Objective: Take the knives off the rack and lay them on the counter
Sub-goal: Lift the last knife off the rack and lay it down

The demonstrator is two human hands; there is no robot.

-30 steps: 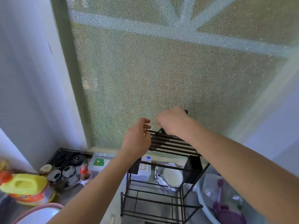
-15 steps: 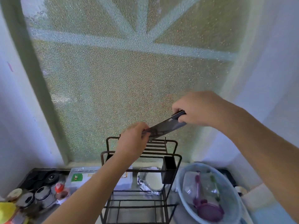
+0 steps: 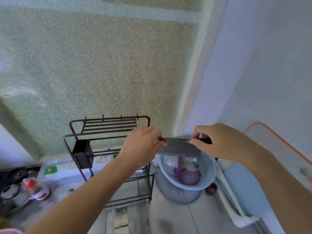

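Note:
A broad grey cleaver (image 3: 179, 147) is held level in the air, to the right of the black wire rack (image 3: 109, 125) and above a blue basin. My right hand (image 3: 221, 141) grips its dark handle end. My left hand (image 3: 143, 147) pinches the other end of the blade. The rack's top shelf of bars shows no knife on it, and a black square holder (image 3: 82, 153) hangs on its left side.
The light blue basin (image 3: 209, 173) with purple utensils sits on the counter right of the rack. Jars and a red-capped bottle (image 3: 31, 184) stand at the left, with a flat packet (image 3: 55, 169) behind. A frosted window rises behind the rack. A pale wall stands at the right.
The cleaver has come off the rack and travelled right with both hands on it; it now hangs level above the basin. The view has swung to the right.

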